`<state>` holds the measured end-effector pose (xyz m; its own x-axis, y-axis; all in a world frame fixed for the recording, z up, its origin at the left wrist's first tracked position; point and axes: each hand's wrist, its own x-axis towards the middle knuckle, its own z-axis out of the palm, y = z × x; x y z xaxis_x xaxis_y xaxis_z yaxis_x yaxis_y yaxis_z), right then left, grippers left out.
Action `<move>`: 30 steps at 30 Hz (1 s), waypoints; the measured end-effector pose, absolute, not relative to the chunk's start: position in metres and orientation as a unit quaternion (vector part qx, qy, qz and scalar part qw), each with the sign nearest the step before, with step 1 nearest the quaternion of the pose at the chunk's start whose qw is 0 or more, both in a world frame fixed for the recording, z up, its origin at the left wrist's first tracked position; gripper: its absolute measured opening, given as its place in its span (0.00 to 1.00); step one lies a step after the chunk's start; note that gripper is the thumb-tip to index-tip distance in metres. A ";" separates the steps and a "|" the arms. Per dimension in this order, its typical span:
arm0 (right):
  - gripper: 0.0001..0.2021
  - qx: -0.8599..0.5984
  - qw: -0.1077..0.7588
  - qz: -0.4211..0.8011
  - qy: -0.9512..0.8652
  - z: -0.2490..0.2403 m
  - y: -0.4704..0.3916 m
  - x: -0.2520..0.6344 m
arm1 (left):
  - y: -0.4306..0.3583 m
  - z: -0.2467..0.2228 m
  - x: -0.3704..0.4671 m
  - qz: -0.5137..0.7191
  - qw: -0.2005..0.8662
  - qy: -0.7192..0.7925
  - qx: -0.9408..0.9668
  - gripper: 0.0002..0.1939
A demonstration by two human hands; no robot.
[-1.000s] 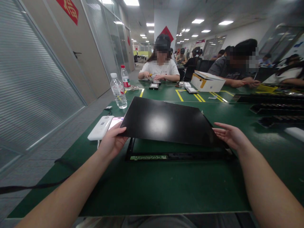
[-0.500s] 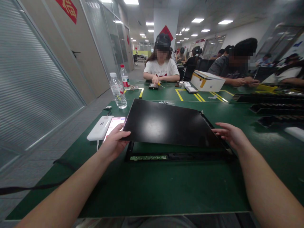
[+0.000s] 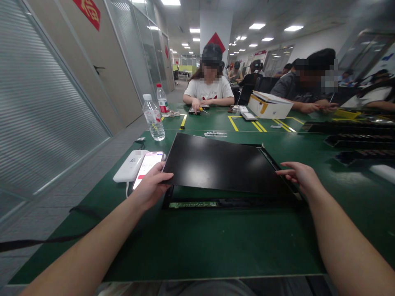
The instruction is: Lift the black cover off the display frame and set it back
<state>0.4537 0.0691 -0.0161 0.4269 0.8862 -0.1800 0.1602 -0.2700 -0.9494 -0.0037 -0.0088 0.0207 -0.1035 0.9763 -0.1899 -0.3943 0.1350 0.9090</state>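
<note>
Dark panel (image 3: 216, 164) between two hands, its left end raised above a black frame (image 3: 247, 203).
The left hand (image 3: 154, 185) pinches the panel's near-left edge, thumb on top; the right hand (image 3: 298, 176) has its fingers at the frame's right rim, whether gripping cannot be told. Both forearms reach forward over the counter (image 3: 216, 242). The panel's long axis runs from hand to hand, glossy face up.
</note>
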 end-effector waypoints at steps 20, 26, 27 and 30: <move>0.06 -0.702 0.494 0.333 -0.390 -0.019 0.069 0.459 | -0.008 0.005 0.001 0.550 0.626 0.465 0.301 0.21; 0.08 -0.706 0.490 0.316 -0.403 -0.021 0.069 0.459 | -0.006 -0.001 -0.002 0.545 0.631 0.458 0.308 0.20; 0.08 -0.709 0.486 0.315 -0.403 -0.022 0.069 0.460 | -0.006 -0.001 -0.002 0.542 0.630 0.462 0.308 0.20; 0.08 -0.715 0.473 0.309 -0.412 -0.025 0.071 0.464 | -0.007 0.002 -0.001 0.533 0.630 0.475 0.305 0.19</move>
